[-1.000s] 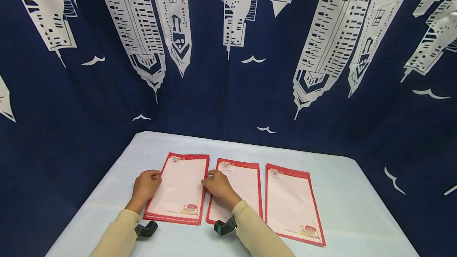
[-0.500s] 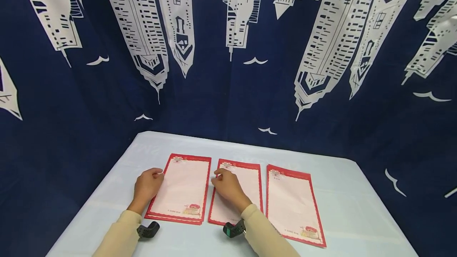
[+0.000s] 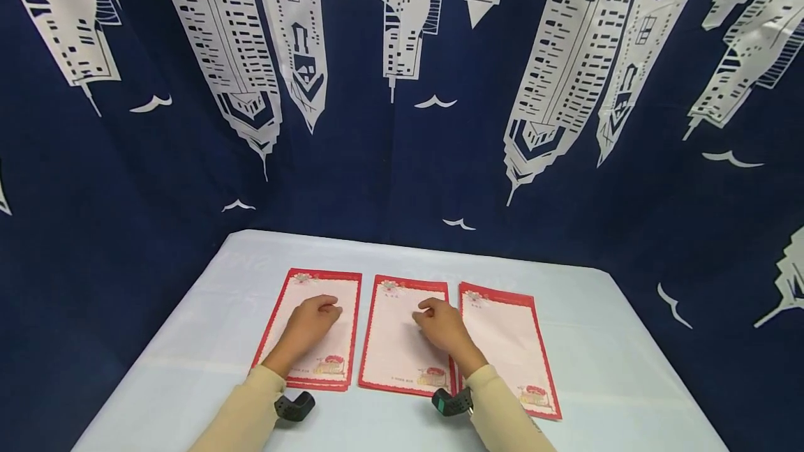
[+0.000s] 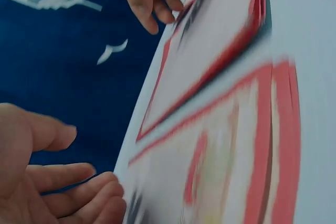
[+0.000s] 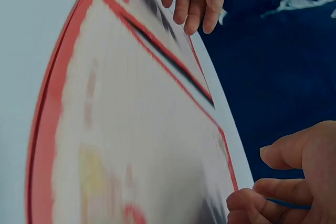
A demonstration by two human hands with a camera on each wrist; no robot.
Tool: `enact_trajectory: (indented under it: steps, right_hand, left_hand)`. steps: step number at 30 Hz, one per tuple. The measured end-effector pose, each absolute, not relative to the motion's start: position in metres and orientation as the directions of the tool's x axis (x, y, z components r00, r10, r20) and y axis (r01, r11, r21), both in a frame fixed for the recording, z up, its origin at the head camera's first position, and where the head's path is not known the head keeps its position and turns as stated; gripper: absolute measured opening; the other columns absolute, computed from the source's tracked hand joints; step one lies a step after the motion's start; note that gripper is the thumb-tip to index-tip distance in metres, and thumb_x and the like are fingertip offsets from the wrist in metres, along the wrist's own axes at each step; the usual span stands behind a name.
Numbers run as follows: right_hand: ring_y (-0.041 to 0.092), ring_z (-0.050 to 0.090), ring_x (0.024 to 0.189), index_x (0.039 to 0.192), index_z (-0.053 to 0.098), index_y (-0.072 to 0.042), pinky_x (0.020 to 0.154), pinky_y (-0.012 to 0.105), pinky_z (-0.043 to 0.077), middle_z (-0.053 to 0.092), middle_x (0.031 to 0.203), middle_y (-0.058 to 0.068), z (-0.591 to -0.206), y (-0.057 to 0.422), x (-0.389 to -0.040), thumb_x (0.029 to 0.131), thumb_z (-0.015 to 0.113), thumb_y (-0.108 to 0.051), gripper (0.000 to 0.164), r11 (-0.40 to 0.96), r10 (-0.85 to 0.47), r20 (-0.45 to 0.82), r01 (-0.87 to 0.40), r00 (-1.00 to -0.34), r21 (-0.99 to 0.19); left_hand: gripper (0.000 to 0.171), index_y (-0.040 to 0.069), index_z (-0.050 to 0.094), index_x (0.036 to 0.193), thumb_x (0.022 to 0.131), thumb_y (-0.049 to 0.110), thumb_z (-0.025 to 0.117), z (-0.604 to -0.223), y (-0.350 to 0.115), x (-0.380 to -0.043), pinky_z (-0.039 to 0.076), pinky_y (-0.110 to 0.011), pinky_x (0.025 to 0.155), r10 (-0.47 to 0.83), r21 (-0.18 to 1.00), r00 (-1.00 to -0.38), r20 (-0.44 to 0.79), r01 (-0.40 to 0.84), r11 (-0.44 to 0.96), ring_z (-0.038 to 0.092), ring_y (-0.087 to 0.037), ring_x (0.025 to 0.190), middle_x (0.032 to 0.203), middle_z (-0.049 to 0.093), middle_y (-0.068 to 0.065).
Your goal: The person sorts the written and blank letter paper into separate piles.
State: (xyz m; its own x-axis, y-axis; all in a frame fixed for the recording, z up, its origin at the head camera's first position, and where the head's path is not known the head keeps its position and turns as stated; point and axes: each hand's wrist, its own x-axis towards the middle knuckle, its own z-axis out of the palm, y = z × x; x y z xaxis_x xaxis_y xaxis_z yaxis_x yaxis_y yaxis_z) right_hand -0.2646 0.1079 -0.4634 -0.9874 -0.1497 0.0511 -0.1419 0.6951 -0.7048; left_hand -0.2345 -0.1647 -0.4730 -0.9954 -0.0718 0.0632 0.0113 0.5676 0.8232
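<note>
Three piles of red-bordered, pale pink decorated paper sheets lie side by side: the left pile (image 3: 339,342), the middle pile (image 3: 397,340) and the right pile (image 3: 505,351). My left hand (image 3: 310,325) is over the left pile, fingers loosely bent, nothing between them. Over the right side of the middle pile is my right hand (image 3: 444,328), likewise holding nothing. In the left wrist view the fingers of the left hand (image 4: 63,182) are apart from one another. The right wrist view shows the right hand (image 5: 291,177) with its thumb away from the fingers.
The piles rest on a white-covered table (image 3: 603,354). A dark blue curtain (image 3: 402,159) with white building and bird prints hangs behind it. A black band is on the left wrist (image 3: 295,407) and another on the right wrist (image 3: 452,403).
The left hand has left the left edge of the left pile and moved right, over its sheets. My right hand has moved right from the gap between the left and middle piles.
</note>
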Motion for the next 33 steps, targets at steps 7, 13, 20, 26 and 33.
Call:
enact_trajectory:
  steps: [7,13,20,26,33]
  right_hand:
    - [0.017,0.061,0.076,0.115,0.069,0.005,0.071,0.037,0.054,0.070,0.094,0.009,-0.473,0.137,-0.260,0.094,0.069,-0.020,0.033,0.730,-0.041,0.024,-0.046,-0.999,-0.682]
    - [0.017,0.058,0.073,0.111,0.069,0.006,0.065,0.033,0.052,0.068,0.089,0.008,-0.478,0.148,-0.256,0.093,0.069,-0.018,0.029,0.728,-0.020,0.017,-0.027,-1.000,-0.685]
    - [0.016,0.056,0.072,0.113,0.069,0.006,0.063,0.031,0.050,0.066,0.089,0.006,-0.482,0.151,-0.252,0.093,0.071,-0.017,0.030,0.734,0.005,0.039,-0.022,-0.999,-0.679]
    - [0.016,0.056,0.070,0.115,0.070,0.004,0.063,0.032,0.051,0.066,0.086,0.005,-0.485,0.149,-0.249,0.091,0.073,-0.017,0.032,0.777,-0.004,0.100,-0.066,-0.995,-0.626]
    - [0.019,0.064,0.077,0.111,0.072,0.001,0.070,0.038,0.056,0.073,0.097,0.010,-0.484,0.145,-0.244,0.090,0.075,-0.016,0.027,0.829,-0.003,0.223,-0.127,-0.975,-0.545]
  left_hand:
    - [0.050,-0.003,0.060,0.136,0.097,0.027,0.069,-0.468,-0.133,-0.234,0.049,-0.052,0.099,0.153,0.797,-0.987,-0.046,0.057,0.602,0.062,-0.030,0.113,0.121,0.067,-0.013]
    - [0.057,-0.002,0.059,0.136,0.094,0.034,0.072,-0.465,-0.117,-0.236,0.048,-0.054,0.098,0.174,0.753,-0.979,-0.106,0.036,0.657,0.060,-0.031,0.112,0.125,0.064,-0.018]
    - [0.054,-0.004,0.060,0.133,0.094,0.032,0.071,-0.468,-0.110,-0.237,0.050,-0.054,0.096,0.171,0.749,-0.983,-0.073,0.059,0.660,0.060,-0.031,0.108,0.123,0.064,-0.018]
    - [0.051,-0.004,0.062,0.132,0.094,0.030,0.072,-0.471,-0.108,-0.236,0.048,-0.054,0.098,0.172,0.755,-0.984,-0.047,0.078,0.651,0.060,-0.032,0.111,0.124,0.065,-0.018]
    - [0.040,-0.005,0.066,0.127,0.094,0.016,0.073,-0.476,-0.107,-0.236,0.052,-0.049,0.095,0.152,0.791,-0.987,0.054,0.135,0.597,0.063,-0.030,0.108,0.121,0.067,-0.017]
